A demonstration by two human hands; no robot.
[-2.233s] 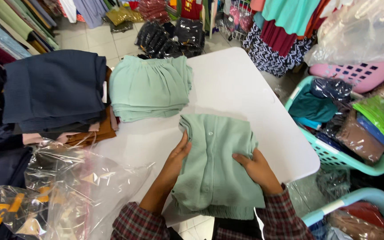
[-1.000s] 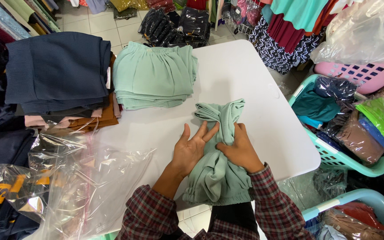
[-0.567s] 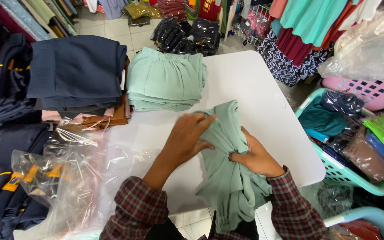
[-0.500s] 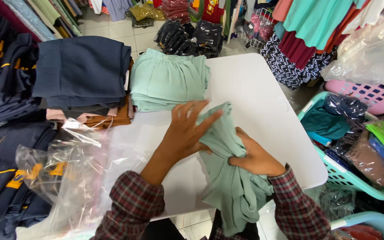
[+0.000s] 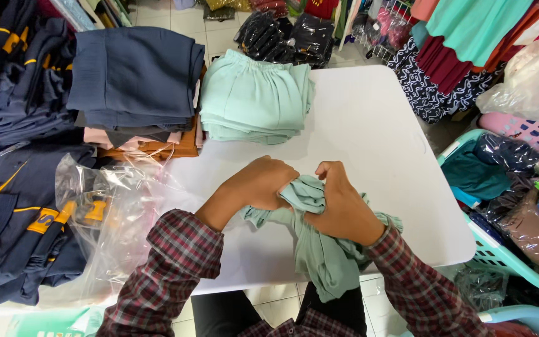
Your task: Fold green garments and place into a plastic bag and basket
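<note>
Left hand (image 5: 263, 184): closed in a fist on the upper left corner of the mint-green garment (image 5: 319, 249), knuckles toward 12 o'clock, plaid sleeve (image 5: 169, 268) trailing toward 7 o'clock.
Right hand (image 5: 341, 206): fingers curled tight on the same bunched cloth, just beside the left hand at its 3 o'clock; whether the two fists touch, not clear.
Mint-green garment: gathered between both fists at the near middle of the white table (image 5: 369, 125); crumpled, not flat.
Long axis of garment: from the gripped bunch at 12 o'clock down to 6 o'clock, the free end hanging over the near table edge.
Direction from hands: bulk of the cloth below and toward 5 o'clock of the left hand, directly under the right wrist.
Nearer hand: right hand over the hanging length; left hand only at the top corner.
Folded mint stack (image 5: 254, 100): at 11 o'clock of the hands, well apart, flat on the table.
Navy folded pile (image 5: 135, 75): at 10 o'clock, resting on pink and tan-orange folded pieces (image 5: 157, 146).
Clear plastic bags (image 5: 113, 206): at 9 o'clock of the left forearm, near, partly over navy clothing with yellow trim (image 5: 20, 212).
Turquoise basket (image 5: 506, 262): at 3 o'clock, beside the table, filled with bagged garments.
</note>
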